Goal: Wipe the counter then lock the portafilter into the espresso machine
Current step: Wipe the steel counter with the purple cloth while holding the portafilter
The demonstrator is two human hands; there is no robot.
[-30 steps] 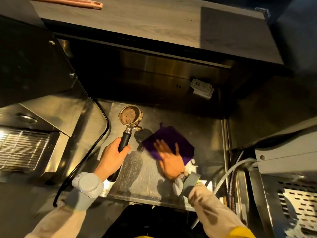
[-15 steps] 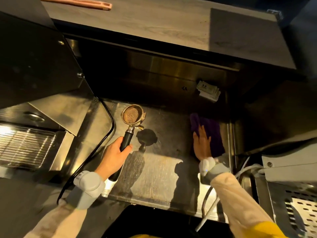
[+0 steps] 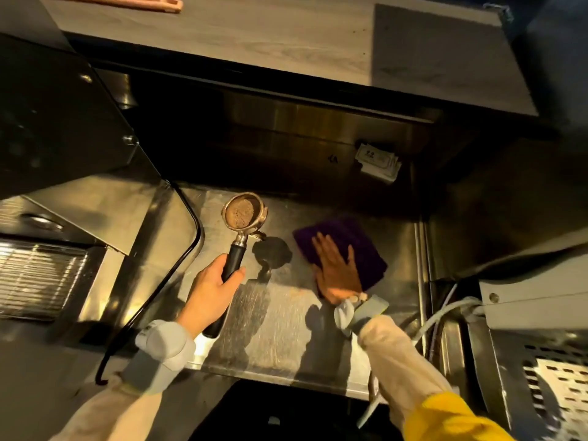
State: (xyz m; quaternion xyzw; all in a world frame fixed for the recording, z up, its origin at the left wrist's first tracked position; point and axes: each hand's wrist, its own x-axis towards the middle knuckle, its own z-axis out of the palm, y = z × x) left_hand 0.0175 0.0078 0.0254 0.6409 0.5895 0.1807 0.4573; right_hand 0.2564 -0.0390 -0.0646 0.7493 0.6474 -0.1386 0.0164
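Note:
My left hand (image 3: 210, 289) grips the black handle of the portafilter (image 3: 243, 214), held just above the steel counter (image 3: 280, 326). Its metal basket is full of brown ground coffee and casts a round shadow to the right. My right hand (image 3: 337, 272) lies flat, fingers spread, pressing a purple cloth (image 3: 353, 246) onto the counter to the right of the portafilter. At the left stands the espresso machine (image 3: 63, 128), with its dark body above and its drip grate (image 3: 35, 275) below.
A black cable (image 3: 187, 249) curves along the counter's left edge. White hoses (image 3: 442, 316) run beside a second machine (image 3: 537, 351) at the right. A white paper packet (image 3: 378, 163) leans on the back wall. A wooden shelf (image 3: 286, 43) overhangs the counter.
My right hand slid the purple cloth from the middle to the counter's right edge, then back toward the middle. My left hand kept the portafilter nearly still.

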